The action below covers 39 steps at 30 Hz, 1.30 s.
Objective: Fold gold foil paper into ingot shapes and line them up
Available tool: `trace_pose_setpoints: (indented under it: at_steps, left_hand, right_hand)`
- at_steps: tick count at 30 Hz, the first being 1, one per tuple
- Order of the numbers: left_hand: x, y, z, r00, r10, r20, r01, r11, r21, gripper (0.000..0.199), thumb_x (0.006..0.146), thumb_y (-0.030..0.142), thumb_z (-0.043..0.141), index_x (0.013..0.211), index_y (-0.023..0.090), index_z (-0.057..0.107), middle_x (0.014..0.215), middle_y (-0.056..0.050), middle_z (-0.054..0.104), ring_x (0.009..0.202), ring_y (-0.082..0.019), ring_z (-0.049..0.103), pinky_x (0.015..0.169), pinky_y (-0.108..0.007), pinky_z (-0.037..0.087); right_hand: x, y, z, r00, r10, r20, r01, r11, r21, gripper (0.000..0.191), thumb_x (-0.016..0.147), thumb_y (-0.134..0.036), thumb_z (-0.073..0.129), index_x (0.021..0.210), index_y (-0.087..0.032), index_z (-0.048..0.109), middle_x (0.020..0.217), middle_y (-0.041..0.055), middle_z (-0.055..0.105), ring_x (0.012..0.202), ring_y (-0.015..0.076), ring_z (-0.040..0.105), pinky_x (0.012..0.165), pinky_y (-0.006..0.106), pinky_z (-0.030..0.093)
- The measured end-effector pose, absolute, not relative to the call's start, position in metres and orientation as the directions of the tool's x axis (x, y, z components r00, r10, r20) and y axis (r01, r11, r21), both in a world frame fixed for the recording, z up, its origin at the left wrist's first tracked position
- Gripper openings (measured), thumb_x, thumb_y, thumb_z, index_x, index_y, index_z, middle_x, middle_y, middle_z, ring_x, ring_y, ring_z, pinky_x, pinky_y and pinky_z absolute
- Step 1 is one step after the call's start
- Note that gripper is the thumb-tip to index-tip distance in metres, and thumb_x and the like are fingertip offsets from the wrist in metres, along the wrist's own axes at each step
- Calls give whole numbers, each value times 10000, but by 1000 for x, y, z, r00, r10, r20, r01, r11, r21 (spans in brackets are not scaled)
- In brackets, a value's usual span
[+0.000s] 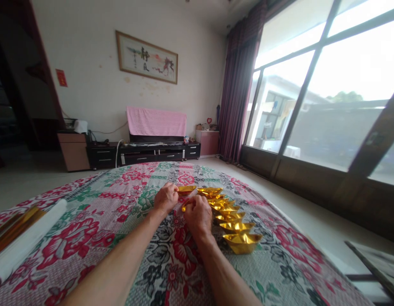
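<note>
A gold foil boat-shaped piece [187, 190] lies at the far middle of the flowered cloth, its left end pinched by my left hand [167, 198]. Closer in, my right hand [198, 215] is closed, with a small bit of gold foil [184, 208] showing at its left side; most of what it holds is hidden behind the fingers. Just right of my right hand, a row of several folded gold foil boats [243, 242] runs away from me, the nearest looking largest.
The round table wears a flowered cloth [120, 259]. At its left edge lie a white roll [31, 240] and gold foil sheets [20, 225]. Beyond stand a low black cabinet [152, 155] and a screen under a pink cloth [156, 122]. Large windows [337, 114] are on the right.
</note>
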<state>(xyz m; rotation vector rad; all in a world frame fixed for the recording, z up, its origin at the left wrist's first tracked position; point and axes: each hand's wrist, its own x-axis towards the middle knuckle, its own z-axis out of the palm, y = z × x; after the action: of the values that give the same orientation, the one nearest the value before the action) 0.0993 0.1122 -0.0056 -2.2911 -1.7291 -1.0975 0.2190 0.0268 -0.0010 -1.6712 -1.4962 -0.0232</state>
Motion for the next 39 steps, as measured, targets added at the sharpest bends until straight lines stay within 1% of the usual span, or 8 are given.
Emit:
trace_pose_setpoints:
  at_steps: [9,15,19,23,28,34,39]
  left_hand:
    - [104,105,-9,153,768,621,856,-417,305,131,729,183,488,756,203,615,775,-23,586,696,-141,558,653,-231,412]
    - [101,108,-12,158,766,623,821,-452,348,120,720,178,500,756,196,613,767,-15,600,684,-131,567,661,-224,421]
    - [101,109,-13,142,776,615,822,-438,363,116,718,184,505,759,198,613,779,-11,612,651,-123,568,650,-223,425]
    - [102,110,-13,138,781,608,828,-428,362,125,716,198,508,775,208,617,780,-7,618,628,-123,568,651,-229,427]
    - [101,110,-14,135,778,613,828,-428,361,135,703,202,515,787,211,621,788,-9,619,644,-130,567,655,-233,432]
    - [101,113,-14,180,766,617,788,-488,376,144,711,174,487,751,197,623,772,-9,623,644,-121,564,664,-226,432]
    - [103,114,-13,175,775,608,778,-487,397,154,721,186,478,768,200,624,783,-8,627,622,-116,564,630,-222,425]
  right_hand:
    - [219,27,1,284,802,525,803,99,-587,178,762,-153,424,761,-189,598,793,36,567,676,133,524,631,228,353]
    - [219,25,2,280,805,523,803,101,-587,184,765,-152,421,758,-189,601,783,37,566,685,136,526,633,228,353]
    - [219,27,1,277,808,519,806,98,-583,187,764,-148,421,769,-192,603,796,36,566,683,135,526,631,230,352]
    - [219,29,-2,271,806,527,810,105,-577,186,766,-153,422,785,-193,603,807,35,566,684,131,527,630,228,351]
    - [219,29,-4,271,803,531,810,108,-577,180,763,-156,421,767,-193,597,797,33,567,680,132,528,626,228,347]
    - [219,29,-3,263,803,534,810,117,-574,182,761,-145,417,764,-192,594,798,35,567,688,131,529,630,225,345]
    - [219,28,-3,263,803,535,809,118,-575,183,766,-148,417,769,-193,594,794,31,566,680,127,524,623,225,339]
